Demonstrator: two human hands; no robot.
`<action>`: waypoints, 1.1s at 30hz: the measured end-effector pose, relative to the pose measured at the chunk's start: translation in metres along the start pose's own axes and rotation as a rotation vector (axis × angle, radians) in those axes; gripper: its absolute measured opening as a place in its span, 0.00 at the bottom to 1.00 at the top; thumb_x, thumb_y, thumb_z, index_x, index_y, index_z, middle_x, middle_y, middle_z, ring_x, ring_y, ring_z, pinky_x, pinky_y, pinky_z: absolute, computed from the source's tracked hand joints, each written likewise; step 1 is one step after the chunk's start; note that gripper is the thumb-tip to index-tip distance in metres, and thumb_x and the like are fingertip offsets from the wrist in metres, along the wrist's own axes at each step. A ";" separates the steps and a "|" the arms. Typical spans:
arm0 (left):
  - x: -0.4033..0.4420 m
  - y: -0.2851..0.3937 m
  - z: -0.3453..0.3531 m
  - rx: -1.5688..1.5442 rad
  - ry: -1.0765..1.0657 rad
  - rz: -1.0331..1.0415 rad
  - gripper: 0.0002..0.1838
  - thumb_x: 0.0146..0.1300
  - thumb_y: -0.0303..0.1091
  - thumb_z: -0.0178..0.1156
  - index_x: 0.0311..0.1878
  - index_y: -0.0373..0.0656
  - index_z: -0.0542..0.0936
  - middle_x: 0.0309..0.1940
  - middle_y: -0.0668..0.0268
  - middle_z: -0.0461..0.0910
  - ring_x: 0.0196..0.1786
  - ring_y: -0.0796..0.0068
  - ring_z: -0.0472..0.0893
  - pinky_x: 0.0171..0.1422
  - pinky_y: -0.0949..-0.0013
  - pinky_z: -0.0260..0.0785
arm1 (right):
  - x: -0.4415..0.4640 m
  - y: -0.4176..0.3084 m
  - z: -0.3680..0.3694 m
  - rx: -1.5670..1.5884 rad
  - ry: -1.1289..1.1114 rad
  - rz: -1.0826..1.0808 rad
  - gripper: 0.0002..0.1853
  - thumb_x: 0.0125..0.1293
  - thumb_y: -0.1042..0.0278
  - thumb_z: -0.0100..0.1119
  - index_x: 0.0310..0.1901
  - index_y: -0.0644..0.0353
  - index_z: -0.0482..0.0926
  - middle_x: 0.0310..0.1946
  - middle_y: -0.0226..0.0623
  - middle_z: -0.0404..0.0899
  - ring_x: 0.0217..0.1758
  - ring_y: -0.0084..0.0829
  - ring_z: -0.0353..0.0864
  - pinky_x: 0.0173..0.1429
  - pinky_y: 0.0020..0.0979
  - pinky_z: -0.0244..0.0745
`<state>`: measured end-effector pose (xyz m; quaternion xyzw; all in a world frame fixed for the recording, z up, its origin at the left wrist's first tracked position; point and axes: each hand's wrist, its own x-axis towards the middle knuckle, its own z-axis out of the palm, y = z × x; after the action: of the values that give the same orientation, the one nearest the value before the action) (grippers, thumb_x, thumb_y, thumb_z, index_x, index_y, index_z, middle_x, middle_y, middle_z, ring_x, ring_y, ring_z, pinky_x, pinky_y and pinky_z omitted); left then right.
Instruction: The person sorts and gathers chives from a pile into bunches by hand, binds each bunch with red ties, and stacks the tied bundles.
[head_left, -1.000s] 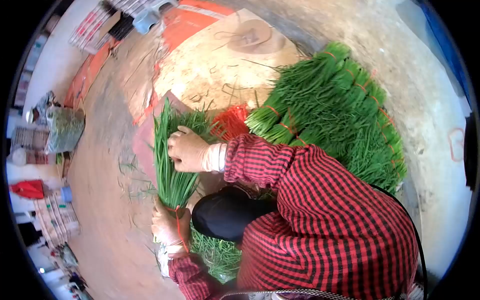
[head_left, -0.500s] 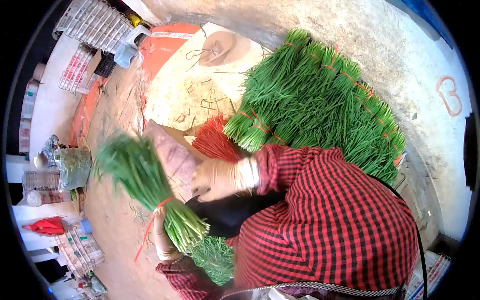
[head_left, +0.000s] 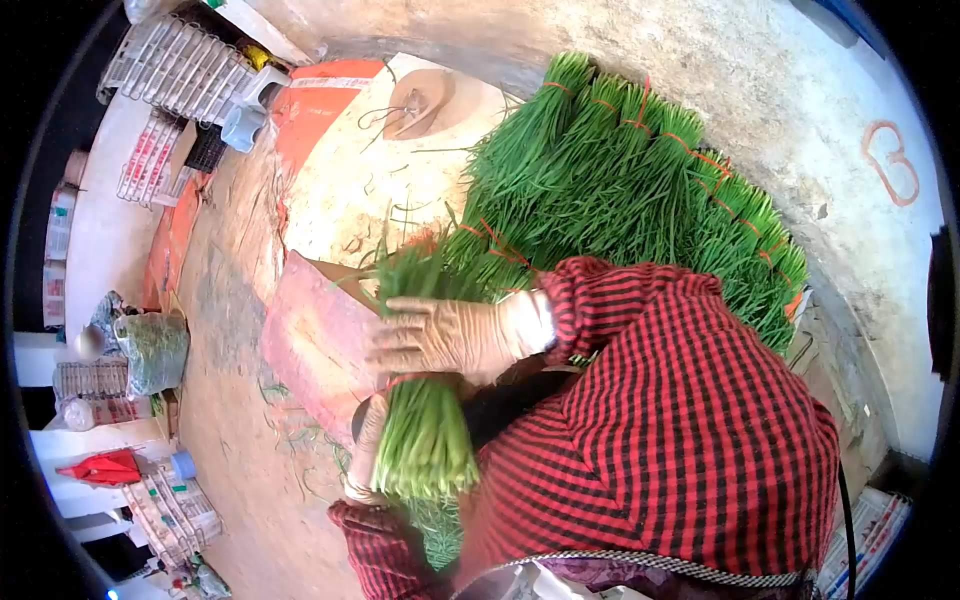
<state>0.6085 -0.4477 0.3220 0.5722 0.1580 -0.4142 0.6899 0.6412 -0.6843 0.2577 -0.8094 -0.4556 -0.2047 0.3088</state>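
A bunch of green chives (head_left: 425, 440) stands tilted before my body, its pale cut ends toward me and a red tie around its middle. My left hand (head_left: 368, 447), in a pale glove, is closed around its side near the tie. Across the upper part lies my gloved right hand (head_left: 440, 337), back up, fingers stretched and apart, touching the leaves. The leaf tips are blurred. Behind them, a heap of red ties (head_left: 425, 240) is mostly hidden. Loose chives (head_left: 432, 530) lie below the bunch, beside my left sleeve.
Many tied bunches of chives (head_left: 610, 170) are stacked against the wall at the upper right. A pinkish board or sheet (head_left: 320, 320) lies left of my hands. Further left are a filled plastic bag (head_left: 155, 350), a red cloth (head_left: 105, 466) and metal racks (head_left: 180, 70).
The bunch has swung right and turned more upright, carried by my left hand. My right hand has opened from a curled shape and now lies across the leaves.
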 end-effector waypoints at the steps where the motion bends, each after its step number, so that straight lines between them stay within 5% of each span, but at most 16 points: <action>1: 0.004 0.003 -0.002 -0.149 -0.119 0.042 0.31 0.73 0.51 0.47 0.69 0.39 0.63 0.64 0.57 0.69 0.62 0.63 0.73 0.66 0.60 0.69 | -0.006 0.005 0.002 -0.001 -0.001 0.000 0.47 0.38 0.55 0.77 0.64 0.55 0.67 0.57 0.40 0.73 0.65 0.43 0.68 0.76 0.50 0.51; 2: 0.009 0.005 -0.005 -0.301 -0.245 0.066 0.33 0.74 0.55 0.42 0.71 0.39 0.61 0.67 0.57 0.67 0.64 0.63 0.72 0.68 0.60 0.68 | -0.011 0.013 -0.002 0.225 0.024 0.121 0.46 0.39 0.55 0.77 0.64 0.56 0.68 0.59 0.40 0.72 0.66 0.41 0.68 0.74 0.47 0.55; 3: 0.010 0.011 -0.002 0.010 -0.032 0.273 0.35 0.73 0.59 0.39 0.71 0.39 0.61 0.63 0.56 0.71 0.61 0.63 0.74 0.64 0.59 0.71 | -0.013 0.017 -0.014 0.451 0.044 0.241 0.45 0.41 0.55 0.77 0.64 0.57 0.68 0.61 0.41 0.71 0.67 0.40 0.68 0.73 0.45 0.59; 6: 0.019 0.046 0.007 0.010 -0.536 0.316 0.35 0.73 0.59 0.41 0.71 0.41 0.62 0.58 0.56 0.75 0.55 0.65 0.77 0.58 0.61 0.73 | -0.051 0.041 -0.062 0.800 0.264 0.803 0.30 0.52 0.57 0.75 0.57 0.55 0.77 0.43 0.35 0.84 0.50 0.27 0.81 0.59 0.31 0.74; 8: 0.020 0.047 0.010 0.247 -0.110 0.415 0.34 0.73 0.59 0.43 0.71 0.43 0.63 0.52 0.59 0.79 0.49 0.68 0.79 0.54 0.65 0.73 | -0.097 0.072 -0.105 0.596 0.457 0.885 0.19 0.65 0.56 0.61 0.53 0.56 0.81 0.48 0.31 0.83 0.51 0.25 0.80 0.60 0.30 0.73; 10: 0.027 0.036 -0.028 0.266 -0.014 0.364 0.33 0.73 0.58 0.43 0.71 0.43 0.63 0.53 0.59 0.78 0.50 0.68 0.78 0.55 0.66 0.72 | -0.145 0.073 -0.165 0.384 0.635 1.014 0.23 0.69 0.48 0.52 0.56 0.54 0.79 0.52 0.32 0.81 0.55 0.25 0.77 0.62 0.30 0.71; 12: 0.022 0.021 -0.074 0.268 0.174 0.296 0.31 0.73 0.55 0.44 0.71 0.44 0.63 0.55 0.58 0.76 0.52 0.68 0.77 0.57 0.67 0.70 | -0.235 0.088 -0.200 0.614 0.836 1.170 0.27 0.70 0.44 0.51 0.63 0.53 0.73 0.55 0.36 0.78 0.55 0.27 0.78 0.62 0.30 0.71; 16: -0.023 -0.042 -0.189 -0.039 0.424 0.327 0.26 0.74 0.47 0.44 0.71 0.47 0.64 0.65 0.61 0.70 0.64 0.68 0.71 0.65 0.65 0.64 | -0.401 0.093 -0.257 0.226 0.995 1.660 0.36 0.67 0.39 0.52 0.69 0.54 0.65 0.70 0.43 0.63 0.71 0.36 0.63 0.71 0.37 0.62; 21: -0.080 -0.115 -0.247 -0.640 0.933 0.414 0.26 0.74 0.46 0.45 0.70 0.44 0.65 0.71 0.63 0.64 0.72 0.71 0.62 0.70 0.64 0.60 | -0.466 0.134 -0.189 -0.149 0.529 2.260 0.45 0.64 0.38 0.56 0.73 0.58 0.51 0.75 0.48 0.51 0.77 0.42 0.51 0.75 0.39 0.53; 23: -0.117 -0.198 -0.375 -1.297 0.084 0.372 0.27 0.73 0.46 0.46 0.70 0.44 0.65 0.71 0.63 0.65 0.72 0.71 0.63 0.69 0.65 0.61 | -0.468 0.166 -0.134 -0.335 0.193 2.470 0.54 0.63 0.39 0.57 0.76 0.59 0.35 0.76 0.53 0.44 0.77 0.49 0.50 0.75 0.44 0.54; 24: -0.124 -0.207 -0.372 -1.308 0.107 0.366 0.27 0.73 0.46 0.46 0.70 0.43 0.65 0.71 0.63 0.64 0.72 0.71 0.63 0.69 0.65 0.61 | -0.467 0.168 -0.124 -0.320 0.181 2.469 0.54 0.63 0.39 0.57 0.76 0.59 0.35 0.76 0.53 0.44 0.77 0.49 0.50 0.75 0.44 0.54; 26: -0.107 -0.162 -0.241 -0.453 0.845 0.337 0.27 0.73 0.47 0.45 0.70 0.43 0.65 0.72 0.63 0.63 0.73 0.71 0.61 0.71 0.65 0.59 | -0.459 0.160 -0.107 -0.319 0.402 2.428 0.57 0.63 0.39 0.56 0.75 0.56 0.26 0.75 0.59 0.42 0.75 0.54 0.52 0.74 0.48 0.56; 27: -0.095 -0.146 -0.191 -0.382 0.930 0.327 0.27 0.74 0.46 0.44 0.71 0.43 0.64 0.72 0.63 0.62 0.73 0.72 0.60 0.71 0.66 0.58 | -0.462 0.161 -0.110 -0.311 0.395 2.429 0.57 0.63 0.39 0.56 0.75 0.56 0.26 0.75 0.59 0.42 0.75 0.54 0.52 0.74 0.48 0.56; 29: -0.099 -0.148 -0.201 -0.582 0.888 0.404 0.27 0.74 0.46 0.44 0.70 0.42 0.64 0.72 0.63 0.62 0.72 0.72 0.61 0.71 0.67 0.58 | -0.469 0.156 -0.122 -0.151 0.326 2.438 0.57 0.63 0.38 0.56 0.75 0.54 0.24 0.74 0.60 0.45 0.73 0.53 0.57 0.73 0.50 0.58; 31: -0.101 -0.153 -0.210 -0.523 0.787 0.396 0.27 0.74 0.47 0.44 0.70 0.42 0.65 0.72 0.64 0.62 0.72 0.72 0.61 0.71 0.67 0.58 | -0.470 0.163 -0.119 -0.260 0.350 2.436 0.52 0.63 0.40 0.57 0.76 0.58 0.38 0.73 0.55 0.52 0.70 0.51 0.63 0.72 0.50 0.58; 33: -0.103 -0.149 -0.222 -0.660 0.707 0.379 0.25 0.75 0.39 0.38 0.73 0.50 0.61 0.76 0.75 0.54 0.78 0.77 0.50 0.81 0.59 0.38 | -0.445 0.162 -0.141 -0.317 0.096 2.378 0.46 0.63 0.43 0.57 0.74 0.59 0.47 0.72 0.54 0.55 0.69 0.51 0.64 0.72 0.48 0.59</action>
<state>0.4905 -0.2040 0.2292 0.4478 0.3969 0.0085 0.8011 0.5514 -1.1174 0.0366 -0.7441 0.6189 0.1249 0.2182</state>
